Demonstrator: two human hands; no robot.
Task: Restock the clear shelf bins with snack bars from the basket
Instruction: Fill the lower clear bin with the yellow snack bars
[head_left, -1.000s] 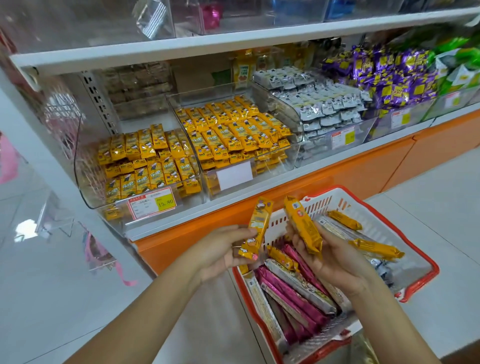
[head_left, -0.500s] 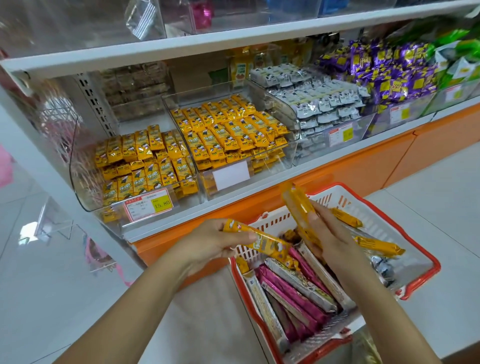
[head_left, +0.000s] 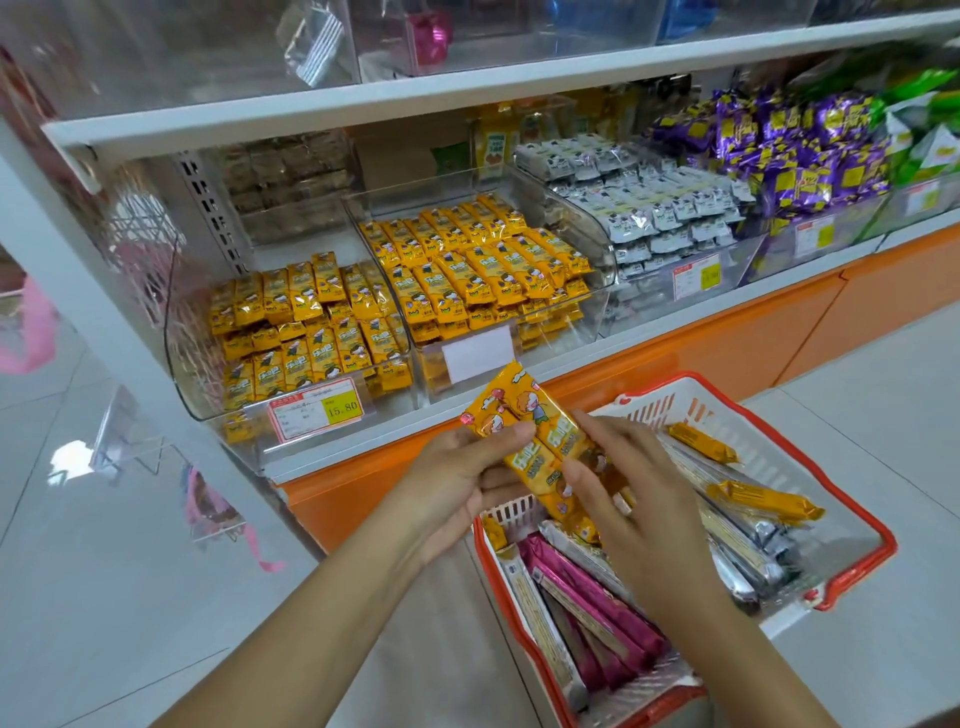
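Shelf (head_left: 649, 325): clear bins (head_left: 182, 343) along front edge, stocked with yellow packs. Basket (head_left: 883, 540) below shelf, holding pink, silver and yellow bars. Left hand (head_left: 457, 467) and right hand (head_left: 639, 499) both grasp yellow snack bars (head_left: 530, 421), above basket's left edge.

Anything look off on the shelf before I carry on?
The blank white label on the second yellow-bar bin stands out: the left bin's price tag and the grey-pack bin's price tag are printed. Nothing looks spilled or damaged.
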